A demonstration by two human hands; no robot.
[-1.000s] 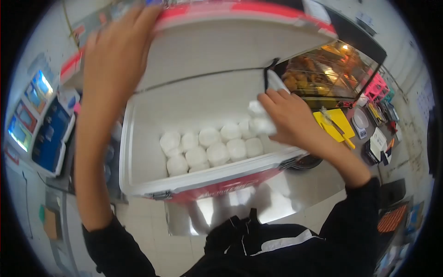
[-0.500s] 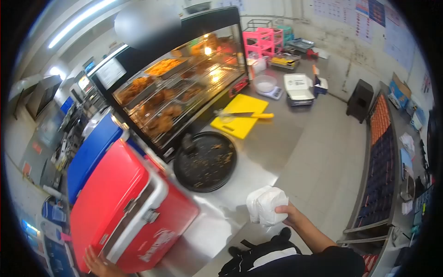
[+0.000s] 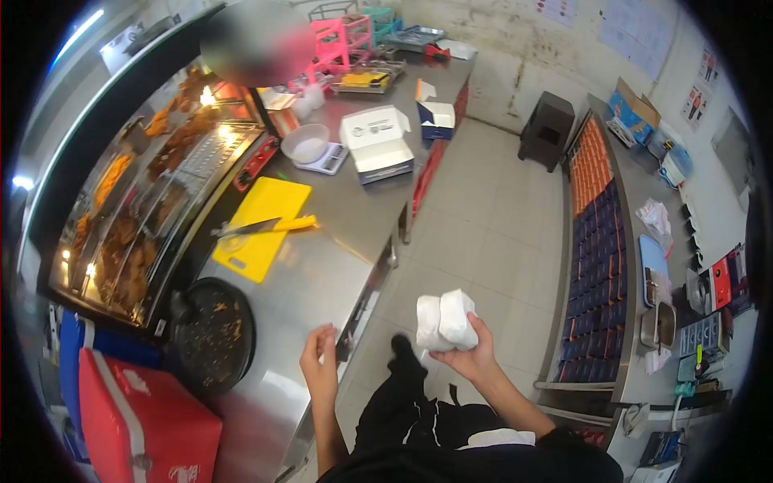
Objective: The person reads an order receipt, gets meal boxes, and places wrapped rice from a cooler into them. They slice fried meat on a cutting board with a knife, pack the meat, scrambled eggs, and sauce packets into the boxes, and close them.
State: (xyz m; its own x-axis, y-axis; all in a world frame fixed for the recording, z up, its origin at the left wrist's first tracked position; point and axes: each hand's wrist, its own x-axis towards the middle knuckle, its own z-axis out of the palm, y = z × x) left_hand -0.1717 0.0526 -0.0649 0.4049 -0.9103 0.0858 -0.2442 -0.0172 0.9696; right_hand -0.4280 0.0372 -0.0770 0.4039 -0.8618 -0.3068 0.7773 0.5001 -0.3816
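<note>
My right hand (image 3: 473, 352) grips two white wrapped packets (image 3: 445, 320), pressed side by side, over the floor in front of my body. What is inside the wrapping is hidden. My left hand (image 3: 320, 354) is raised beside the counter edge, its fingers loosely bent and holding nothing. To the left of that hand, a round black tray (image 3: 213, 334) with crumbs and a dark-handled tool lies on the steel counter (image 3: 326, 278). Beyond it, a yellow-handled knife (image 3: 270, 227) rests across a yellow cutting board (image 3: 266, 201).
A red cooler box (image 3: 153, 419) stands at lower left, beside a lit glass food warmer (image 3: 153, 177). Farther along the counter are a white scale with a bowl (image 3: 310, 145) and an open carton (image 3: 377, 145). Stacked dark boxes (image 3: 596, 282) fill the right shelf; a dark stool (image 3: 547, 129) stands behind.
My left hand has left the red cooler and come across toward the counter edge. The view has turned right. My right hand still holds the white packets.
</note>
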